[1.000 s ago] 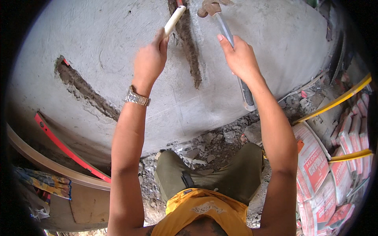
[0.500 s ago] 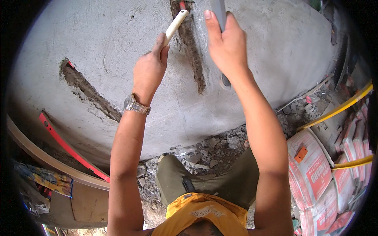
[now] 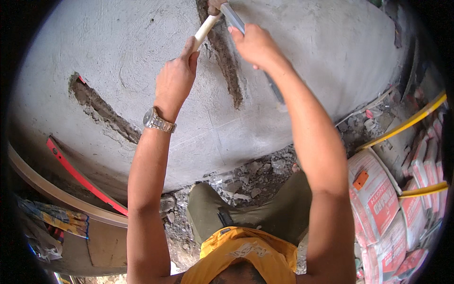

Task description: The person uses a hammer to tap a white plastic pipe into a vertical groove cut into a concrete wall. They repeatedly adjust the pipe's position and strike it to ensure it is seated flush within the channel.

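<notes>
Since half a second earlier, the hammer had swung leftward, its head reaching the pale rod's upper end, beside the groove in the grey wall. The right hand's fingers wrapped the hammer's shaft; the left hand's gripped the rod. Red lettering showed on the stacked sacks. Both arms stretched forward, the left wrist wearing a metal watch.

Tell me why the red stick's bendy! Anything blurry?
Head view: the fisheye lens bends straight edges near the rim, so the red level looks curved; head view: the lower end of the hammer handle looks slightly smeared; head view: shade dims the lower left of the wall.
</notes>
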{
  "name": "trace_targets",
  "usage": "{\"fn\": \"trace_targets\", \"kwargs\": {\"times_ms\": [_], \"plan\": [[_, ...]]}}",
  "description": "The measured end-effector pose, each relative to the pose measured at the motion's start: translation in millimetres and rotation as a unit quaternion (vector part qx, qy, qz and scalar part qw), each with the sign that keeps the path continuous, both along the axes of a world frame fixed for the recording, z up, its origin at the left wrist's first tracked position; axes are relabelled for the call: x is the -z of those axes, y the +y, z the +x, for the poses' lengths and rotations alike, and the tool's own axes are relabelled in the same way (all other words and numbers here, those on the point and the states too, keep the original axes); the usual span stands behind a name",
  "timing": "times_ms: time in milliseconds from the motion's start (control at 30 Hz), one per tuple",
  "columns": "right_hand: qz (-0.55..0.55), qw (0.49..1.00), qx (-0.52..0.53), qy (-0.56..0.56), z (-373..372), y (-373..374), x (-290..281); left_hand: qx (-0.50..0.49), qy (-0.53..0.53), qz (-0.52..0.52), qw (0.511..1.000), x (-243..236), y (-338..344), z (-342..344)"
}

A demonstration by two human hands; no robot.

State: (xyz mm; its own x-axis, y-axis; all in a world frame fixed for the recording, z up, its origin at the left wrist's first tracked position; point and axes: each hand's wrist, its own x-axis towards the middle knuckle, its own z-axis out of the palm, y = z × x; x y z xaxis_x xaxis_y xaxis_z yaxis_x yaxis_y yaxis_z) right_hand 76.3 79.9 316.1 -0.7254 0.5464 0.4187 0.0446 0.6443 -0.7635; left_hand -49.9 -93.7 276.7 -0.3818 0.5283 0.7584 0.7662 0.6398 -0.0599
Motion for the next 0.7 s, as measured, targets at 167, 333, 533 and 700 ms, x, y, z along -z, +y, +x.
{"fn": "trace_targets", "kwargs": {"times_ms": [167, 333, 533, 700], "plan": [[0.044, 0.975, 0.043, 0.212, -3.3, -8.8, 5.2, 0.009, -0.01, 0.014, 1.0, 0.0, -3.1, -1.3], [-0.012, 0.999, 0.007, -0.035, -0.6, 8.1, -5.6, 0.03, -0.023, 0.033, 0.999, 3.4, -1.5, -4.5], [0.065, 0.974, 0.085, 0.199, -6.3, 1.9, 11.3, 0.036, -0.069, 0.045, 0.996, -4.8, 7.4, 3.1], [0.045, 0.998, 0.027, 0.018, 5.5, 7.9, -17.8, 0.045, -0.027, 0.046, 0.998, -2.4, 1.3, -5.6]]}}
